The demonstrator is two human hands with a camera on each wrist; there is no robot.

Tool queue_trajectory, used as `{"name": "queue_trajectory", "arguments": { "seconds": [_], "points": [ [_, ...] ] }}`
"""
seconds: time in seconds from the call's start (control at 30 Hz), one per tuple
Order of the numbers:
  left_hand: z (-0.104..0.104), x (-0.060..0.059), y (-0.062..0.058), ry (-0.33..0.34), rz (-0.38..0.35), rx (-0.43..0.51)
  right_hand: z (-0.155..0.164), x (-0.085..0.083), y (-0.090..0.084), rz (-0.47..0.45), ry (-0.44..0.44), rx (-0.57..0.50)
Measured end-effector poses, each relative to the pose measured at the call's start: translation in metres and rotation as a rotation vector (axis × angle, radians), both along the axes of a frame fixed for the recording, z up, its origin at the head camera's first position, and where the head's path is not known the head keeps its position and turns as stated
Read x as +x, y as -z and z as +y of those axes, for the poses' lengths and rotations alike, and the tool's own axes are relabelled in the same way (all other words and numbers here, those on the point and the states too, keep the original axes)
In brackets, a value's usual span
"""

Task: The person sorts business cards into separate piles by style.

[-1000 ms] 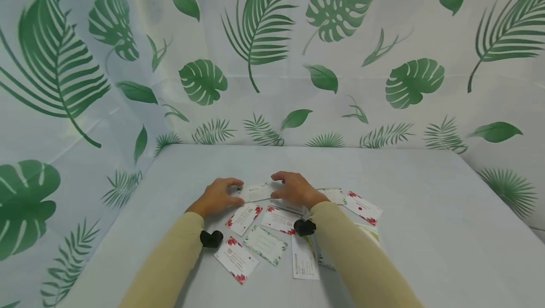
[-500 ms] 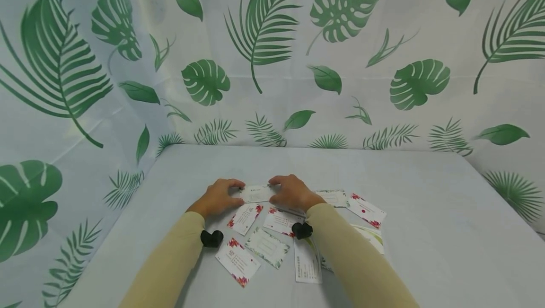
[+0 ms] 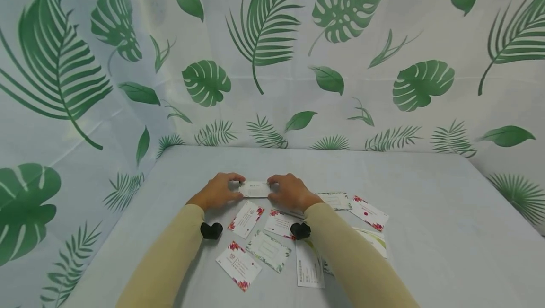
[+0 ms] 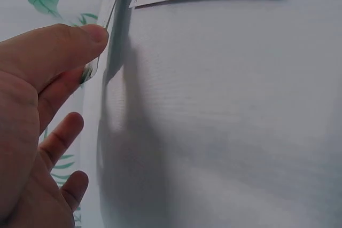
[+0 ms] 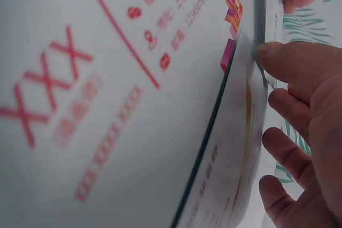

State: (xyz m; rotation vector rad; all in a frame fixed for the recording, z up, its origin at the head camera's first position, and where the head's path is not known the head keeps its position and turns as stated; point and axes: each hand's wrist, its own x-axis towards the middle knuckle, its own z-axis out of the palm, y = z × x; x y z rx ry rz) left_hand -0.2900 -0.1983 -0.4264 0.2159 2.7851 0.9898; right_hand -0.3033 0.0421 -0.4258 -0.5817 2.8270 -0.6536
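A white business card (image 3: 255,189) is held by both hands at the far side of the spread cards. My left hand (image 3: 218,189) pinches its left end between thumb and index finger, and the other fingers stay loose in the left wrist view. At the right end, my right hand (image 3: 291,191) grips the card with thumb and fingers. The card stands tilted up off the table in the left wrist view. Closest below the hands lie a red-flowered card (image 3: 247,219) and another red-flowered card (image 3: 279,224), partly covered by the right wrist.
Nearer me lie a red-flowered card (image 3: 239,265), a green-leaf card (image 3: 269,250) and a card with a green curve (image 3: 309,265). Right of the right arm are a leaf-bordered card (image 3: 336,200), a red-flowered card (image 3: 369,213) and a green-striped card (image 3: 372,241). A leaf-print curtain (image 3: 272,104) backs the table.
The right hand has come in to the card's right end and taken hold of it. Both hands have lifted the card slightly and tilted it up. The other cards lie still.
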Motion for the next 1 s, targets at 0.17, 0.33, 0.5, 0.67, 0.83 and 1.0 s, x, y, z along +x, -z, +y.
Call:
{"name": "queue_trajectory", "arguments": {
  "seconds": [0.17,0.33,0.5,0.67,0.83,1.0],
  "points": [
    [0.0,-0.008,-0.004,0.02,-0.009,-0.053,-0.001,-0.003,0.002,0.009,0.008,-0.001],
    [-0.003,-0.013,-0.004,0.023,-0.018,-0.104,-0.006,-0.003,0.002,0.018,0.016,-0.009],
    [-0.007,-0.017,0.001,0.04,-0.027,-0.116,-0.011,-0.003,0.004,0.021,0.042,0.019],
    [-0.008,-0.019,0.003,0.037,-0.032,-0.098,-0.015,-0.004,0.006,0.032,0.046,0.028],
    [-0.007,-0.022,0.005,0.023,-0.039,-0.103,-0.016,-0.004,0.007,0.047,0.052,0.038],
    [-0.009,-0.024,0.006,0.01,-0.048,-0.097,-0.018,-0.002,0.006,0.047,0.051,0.031]
  ]
}}
